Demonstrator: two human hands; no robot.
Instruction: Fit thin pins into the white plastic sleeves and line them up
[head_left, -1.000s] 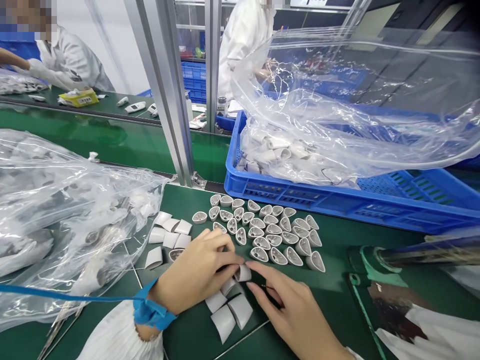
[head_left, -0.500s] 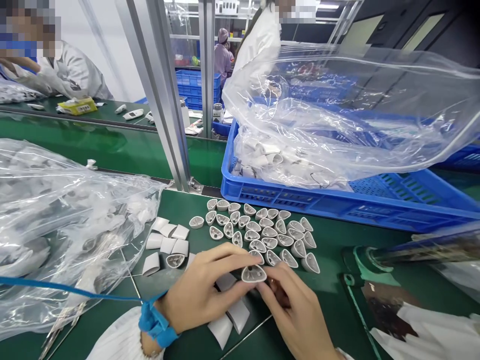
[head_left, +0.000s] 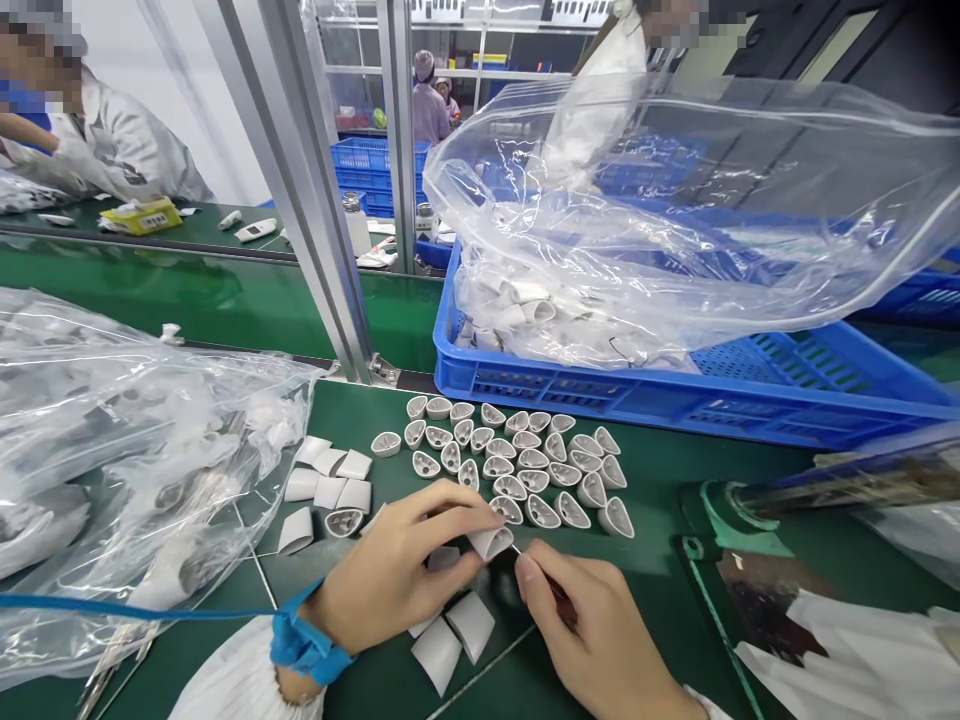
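My left hand (head_left: 420,550), with a blue band at the wrist, pinches a small white hollow cap (head_left: 493,541) between thumb and fingers, its opening tilted to the right. Just right of it, my right hand (head_left: 592,610) is closed on a thin metal tool (head_left: 516,548) whose tip points at the cap. Most of the tool is hidden by the fingers. Beyond both hands, many similar caps (head_left: 532,458) stand with their openings up on the green table (head_left: 652,590). Several more white caps (head_left: 328,491) lie on their sides left of my left hand, and some (head_left: 437,655) lie below it.
A blue crate (head_left: 600,395) holds a clear plastic bag of white parts. Another bag (head_left: 150,450) covers the left side, near thin metal rods (head_left: 112,670). A metal post (head_left: 322,220) rises behind the table. A green clamp-like fixture (head_left: 724,530) stands right. Other people are beyond.
My right hand has moved off the cap, which is now tilted in my left hand, and a thin tool tip shows. The person in white behind the bag has moved right.
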